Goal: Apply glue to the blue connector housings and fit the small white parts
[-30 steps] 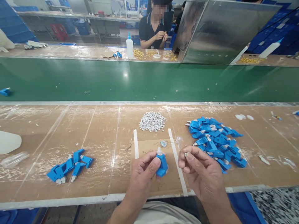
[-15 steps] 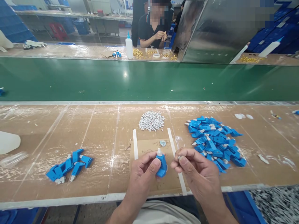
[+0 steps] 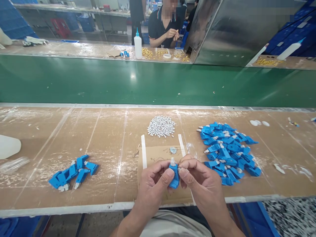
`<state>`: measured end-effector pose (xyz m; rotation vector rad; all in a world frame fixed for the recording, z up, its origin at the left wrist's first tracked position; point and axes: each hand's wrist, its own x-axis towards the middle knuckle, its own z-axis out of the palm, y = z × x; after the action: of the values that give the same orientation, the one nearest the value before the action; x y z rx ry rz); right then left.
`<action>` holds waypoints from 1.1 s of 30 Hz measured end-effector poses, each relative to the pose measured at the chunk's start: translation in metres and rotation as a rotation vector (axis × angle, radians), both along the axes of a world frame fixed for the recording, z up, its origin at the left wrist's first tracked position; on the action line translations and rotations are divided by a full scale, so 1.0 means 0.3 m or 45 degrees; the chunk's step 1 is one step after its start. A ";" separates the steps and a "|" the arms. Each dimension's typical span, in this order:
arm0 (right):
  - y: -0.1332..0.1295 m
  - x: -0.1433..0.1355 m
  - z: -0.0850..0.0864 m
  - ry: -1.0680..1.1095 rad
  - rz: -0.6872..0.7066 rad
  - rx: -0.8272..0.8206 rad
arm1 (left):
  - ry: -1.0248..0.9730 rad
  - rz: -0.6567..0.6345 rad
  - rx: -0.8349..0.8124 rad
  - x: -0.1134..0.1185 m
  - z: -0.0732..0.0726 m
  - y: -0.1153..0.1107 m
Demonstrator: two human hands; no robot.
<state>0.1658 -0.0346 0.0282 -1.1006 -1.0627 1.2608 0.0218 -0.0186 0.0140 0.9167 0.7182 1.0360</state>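
My left hand (image 3: 156, 184) holds a blue piece (image 3: 174, 177) with a white tip pointing up, between thumb and fingers. Against the right side of this piece, my right hand (image 3: 201, 181) is closed in a pinch; a tiny pale bit shows at its fingertips, too small to make out. Both hands are over a brown cardboard sheet (image 3: 158, 153) with white tape strips. Beyond it lies a heap of small white-grey pieces (image 3: 161, 126). A large pile of blue pieces (image 3: 228, 148) is to the right, and a smaller group (image 3: 72, 172) to the left.
A green belt (image 3: 103, 82) runs behind the table. Across it sit a white bottle (image 3: 138, 46), gold pieces (image 3: 147, 53) and a person (image 3: 164, 26) holding something small. A metal housing (image 3: 222, 36) stands at the back right. White plastic (image 3: 8, 146) lies at the left edge.
My right hand has moved left and now meets the blue piece in my left hand. The view has shifted slightly, and the person across the belt appears a little lower and further right.
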 end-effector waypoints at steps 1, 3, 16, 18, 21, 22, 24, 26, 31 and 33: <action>-0.001 0.002 -0.002 -0.021 -0.005 -0.001 | 0.010 0.008 0.001 0.000 -0.001 0.000; -0.005 0.010 -0.009 -0.071 -0.012 -0.019 | 0.047 0.036 0.016 0.002 -0.003 0.000; 0.006 0.045 -0.012 0.435 0.109 -0.313 | 0.262 -0.110 0.299 -0.027 0.014 0.021; 0.005 0.053 -0.012 0.480 0.102 -0.354 | 0.245 -0.120 0.313 -0.022 0.025 0.025; 0.011 0.066 -0.017 0.502 0.091 -0.397 | 0.261 -0.145 0.324 -0.011 0.035 0.034; 0.014 0.071 -0.020 0.505 0.089 -0.407 | 0.278 -0.154 0.328 -0.009 0.036 0.039; 0.021 0.079 -0.027 0.516 0.097 -0.427 | 0.326 -0.181 0.354 -0.007 0.038 0.051; 0.025 0.084 -0.038 0.533 0.113 -0.434 | 0.395 -0.193 0.407 -0.008 0.044 0.063; 0.023 0.079 -0.073 0.505 0.084 -0.435 | 0.554 -0.290 0.508 -0.012 0.081 0.073; 0.019 0.081 -0.083 0.465 0.032 -0.439 | 0.619 -0.315 0.504 -0.019 0.090 0.091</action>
<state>0.1899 -0.0287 0.0033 -1.0568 -0.5990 1.6328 0.0162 0.0088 0.0411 1.5931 0.7846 0.7481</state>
